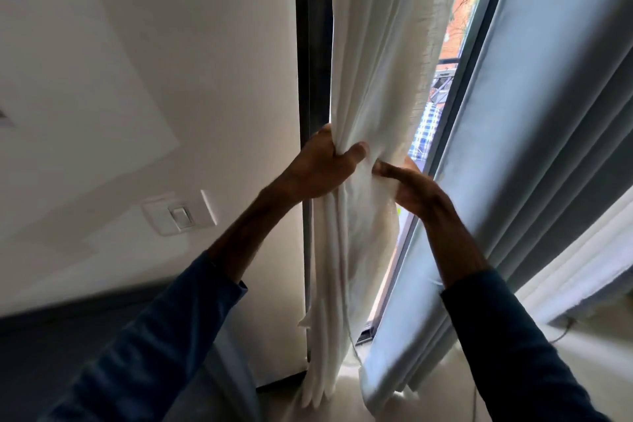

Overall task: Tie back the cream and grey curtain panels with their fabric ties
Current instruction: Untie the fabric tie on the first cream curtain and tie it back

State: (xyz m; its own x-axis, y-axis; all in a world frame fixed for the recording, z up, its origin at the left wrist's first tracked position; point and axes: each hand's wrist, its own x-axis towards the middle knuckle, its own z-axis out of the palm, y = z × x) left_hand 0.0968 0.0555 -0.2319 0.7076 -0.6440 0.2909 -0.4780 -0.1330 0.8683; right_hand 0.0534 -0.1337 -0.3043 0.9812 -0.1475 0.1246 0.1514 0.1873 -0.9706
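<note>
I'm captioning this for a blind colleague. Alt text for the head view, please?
The left hand and right hand grip the cream curtain, bunched beside the dark window frame. The grey curtain hangs loose to its right.

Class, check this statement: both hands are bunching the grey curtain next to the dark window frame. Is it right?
No. In the head view the left hand and right hand are bunching the cream curtain, not the grey one, next to the dark window frame. The grey curtain hangs to the right.
</note>
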